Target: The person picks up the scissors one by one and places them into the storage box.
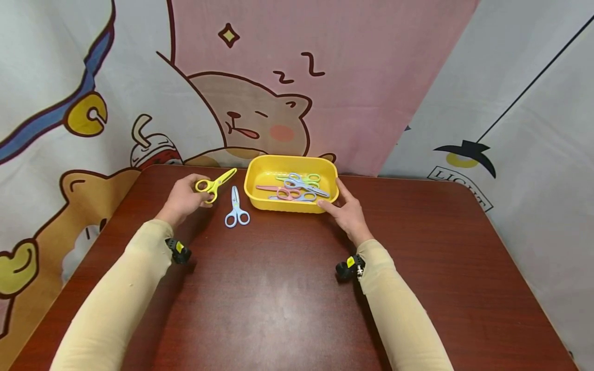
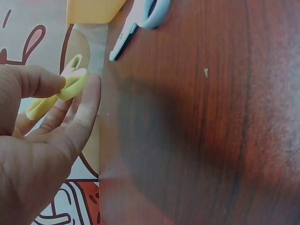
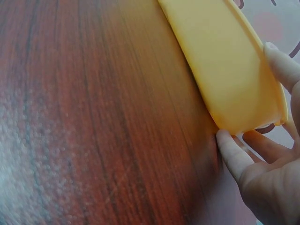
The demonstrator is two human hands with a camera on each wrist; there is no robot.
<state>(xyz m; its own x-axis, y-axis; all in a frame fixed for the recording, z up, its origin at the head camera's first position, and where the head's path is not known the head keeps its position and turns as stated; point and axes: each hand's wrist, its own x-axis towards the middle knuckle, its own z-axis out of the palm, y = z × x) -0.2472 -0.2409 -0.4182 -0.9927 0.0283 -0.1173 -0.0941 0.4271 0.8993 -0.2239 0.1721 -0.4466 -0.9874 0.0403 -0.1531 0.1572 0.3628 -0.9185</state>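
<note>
My left hand (image 1: 185, 198) grips yellow scissors (image 1: 215, 183) by the handle, lifted just above the table, blades pointing toward the tray; in the left wrist view the yellow scissors (image 2: 58, 91) sit pinched between thumb and fingers of my left hand (image 2: 47, 140). Light blue scissors (image 1: 236, 208) lie flat on the table just right of that hand, also seen as blue scissors (image 2: 136, 21). A yellow tray (image 1: 260, 201) holds several coloured scissors (image 1: 297, 186). My right hand (image 1: 345, 208) rests with straight fingers against the tray's right front corner; the right hand (image 3: 262, 159) touches the tray (image 3: 225, 70).
The dark wooden table (image 1: 287, 288) stretches toward me with bare surface in front of the tray. A cartoon-print cloth backdrop (image 1: 278, 77) hangs right behind the table's far edge. The table's left edge (image 2: 101, 140) lies close under my left hand.
</note>
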